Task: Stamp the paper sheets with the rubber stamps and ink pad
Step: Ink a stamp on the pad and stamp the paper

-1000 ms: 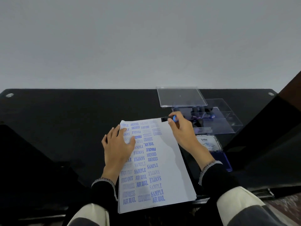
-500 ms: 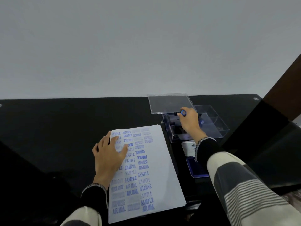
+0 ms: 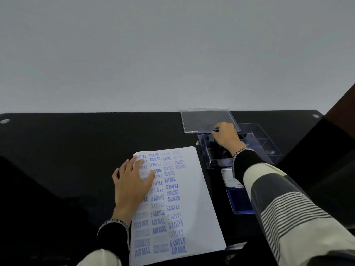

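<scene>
Left hand [image 3: 132, 186]: fingers flat on stamped paper [image 3: 184, 208]. Right hand [image 3: 226, 136]: fingers pinching blue stamp [image 3: 216, 130] over clear box [image 3: 269, 148].

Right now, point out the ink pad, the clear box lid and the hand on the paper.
ink pad [image 3: 240, 201]: head view, on its blue inked face.
clear box lid [image 3: 201, 120]: head view, on its flat middle.
left hand [image 3: 132, 183]: head view, on its back.
</scene>
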A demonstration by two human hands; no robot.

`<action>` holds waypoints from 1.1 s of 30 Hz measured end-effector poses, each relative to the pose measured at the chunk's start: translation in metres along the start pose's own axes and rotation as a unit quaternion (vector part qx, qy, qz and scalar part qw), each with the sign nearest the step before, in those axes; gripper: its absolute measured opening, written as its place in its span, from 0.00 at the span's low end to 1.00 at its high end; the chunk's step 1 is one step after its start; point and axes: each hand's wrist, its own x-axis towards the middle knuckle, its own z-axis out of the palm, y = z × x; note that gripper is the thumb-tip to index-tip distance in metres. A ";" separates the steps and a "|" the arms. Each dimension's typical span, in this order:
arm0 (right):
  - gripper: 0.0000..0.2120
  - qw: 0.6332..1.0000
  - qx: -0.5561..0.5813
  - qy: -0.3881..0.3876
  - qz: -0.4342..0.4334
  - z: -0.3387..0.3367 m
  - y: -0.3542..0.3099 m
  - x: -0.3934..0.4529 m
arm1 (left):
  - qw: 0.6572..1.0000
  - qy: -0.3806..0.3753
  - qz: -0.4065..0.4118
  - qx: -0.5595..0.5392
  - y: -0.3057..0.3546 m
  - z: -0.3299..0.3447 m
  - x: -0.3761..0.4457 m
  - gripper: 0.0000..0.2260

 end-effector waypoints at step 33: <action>0.15 0.994 -0.021 -0.048 0.092 -0.014 -0.001 0.006 | 1.000 0.005 -0.003 -0.006 0.001 -0.001 0.000 0.26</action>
